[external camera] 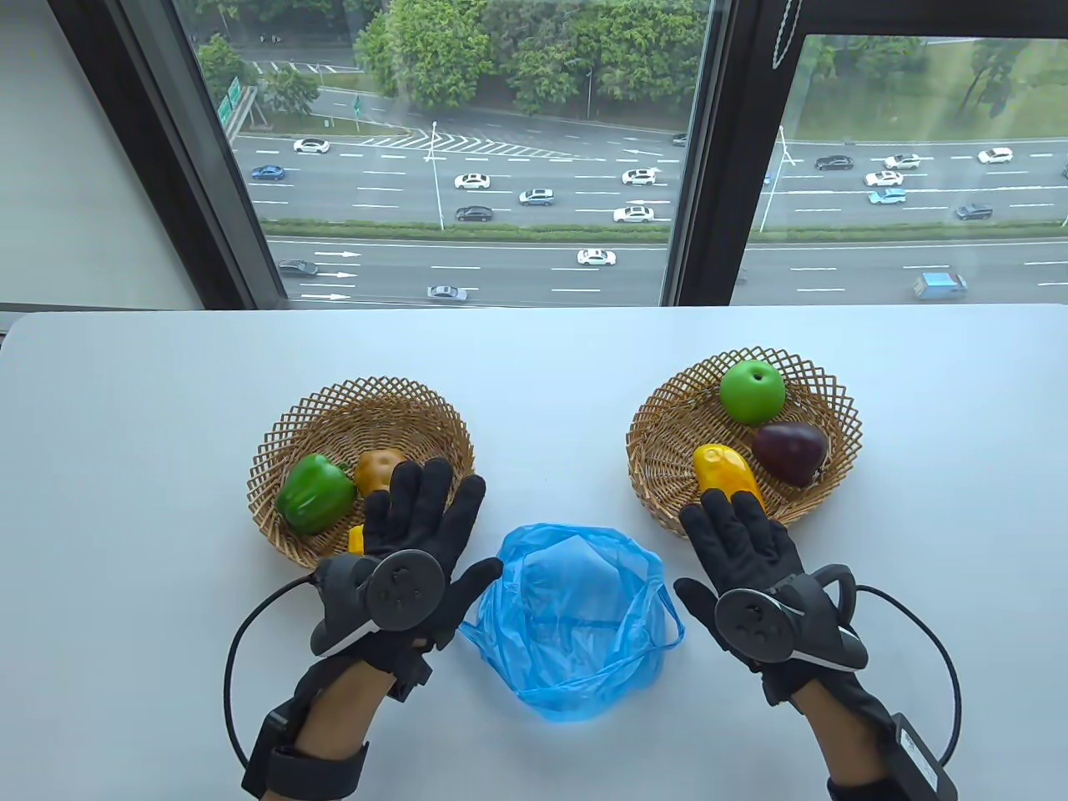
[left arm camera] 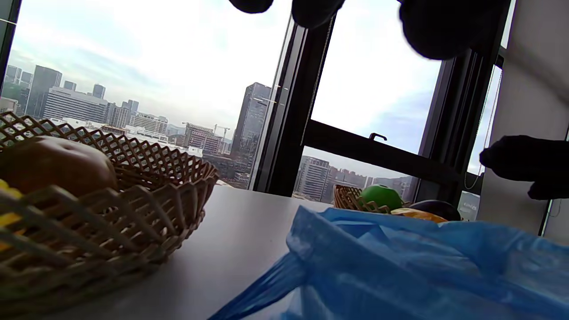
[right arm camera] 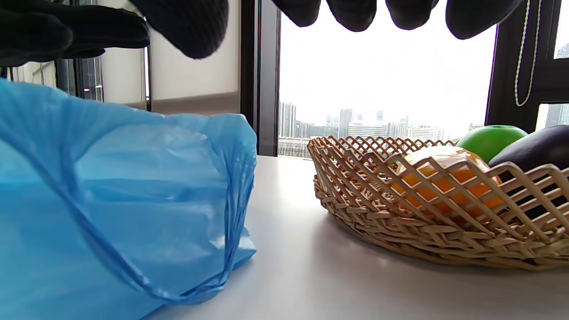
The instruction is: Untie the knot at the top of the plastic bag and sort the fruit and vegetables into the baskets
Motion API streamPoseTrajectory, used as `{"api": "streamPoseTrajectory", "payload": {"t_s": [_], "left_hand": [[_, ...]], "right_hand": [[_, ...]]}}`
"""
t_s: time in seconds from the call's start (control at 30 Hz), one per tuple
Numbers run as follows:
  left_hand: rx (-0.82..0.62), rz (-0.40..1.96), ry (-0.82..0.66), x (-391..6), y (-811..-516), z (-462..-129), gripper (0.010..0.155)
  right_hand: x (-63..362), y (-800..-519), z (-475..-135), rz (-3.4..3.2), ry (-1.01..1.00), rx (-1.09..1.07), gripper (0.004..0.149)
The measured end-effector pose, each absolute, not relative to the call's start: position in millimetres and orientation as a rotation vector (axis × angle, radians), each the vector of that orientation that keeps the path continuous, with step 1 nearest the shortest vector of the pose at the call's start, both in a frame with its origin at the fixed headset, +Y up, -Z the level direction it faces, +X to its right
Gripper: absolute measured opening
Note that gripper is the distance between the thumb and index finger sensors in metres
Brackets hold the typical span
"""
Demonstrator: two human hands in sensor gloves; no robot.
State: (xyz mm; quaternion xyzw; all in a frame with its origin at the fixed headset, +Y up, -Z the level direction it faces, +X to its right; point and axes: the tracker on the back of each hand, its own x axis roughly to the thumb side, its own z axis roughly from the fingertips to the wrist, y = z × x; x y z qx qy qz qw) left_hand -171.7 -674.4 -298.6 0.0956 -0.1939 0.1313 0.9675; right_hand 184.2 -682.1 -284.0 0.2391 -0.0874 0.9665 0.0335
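A blue plastic bag (external camera: 576, 617) lies open and slack on the white table between my hands; I see nothing inside it. The left basket (external camera: 367, 409) holds a green pepper (external camera: 314, 494), a brown potato (external camera: 380, 470) and a yellow piece (external camera: 356, 540) partly hidden by my left hand (external camera: 421, 534). The right basket (external camera: 667, 434) holds a green apple (external camera: 753, 390), a dark purple fruit (external camera: 791, 451) and a yellow-orange mango (external camera: 726, 473). My left hand hovers flat over the left basket's near edge, fingers straight. My right hand (external camera: 738, 542) is spread at the right basket's near rim, holding nothing.
The bag (left arm camera: 400, 266) fills the lower right of the left wrist view, the left basket (left arm camera: 133, 213) its left. In the right wrist view the bag (right arm camera: 111, 200) is left and the right basket (right arm camera: 400, 222) right. A window runs along the table's far edge.
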Motion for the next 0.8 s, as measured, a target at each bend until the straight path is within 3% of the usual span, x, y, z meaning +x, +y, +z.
{"api": "streamPoseTrajectory", "payload": {"t_s": [0.1, 0.17, 0.4, 0.8], "left_hand": [[0.301, 0.230, -0.407, -173, -690, -295, 0.086], [0.265, 0.237, -0.397, -174, -696, -295, 0.087], [0.256, 0.252, -0.386, -181, -700, -292, 0.086], [0.194, 0.229, -0.418, -170, -704, -288, 0.086]], "right_hand": [[183, -683, -283, 2.972, -0.255, 0.746, 0.067], [181, -684, -283, 2.965, -0.260, 0.756, 0.065], [177, -684, -280, 2.972, -0.282, 0.789, 0.076], [167, -691, -279, 2.982, -0.223, 0.857, 0.076]]}}
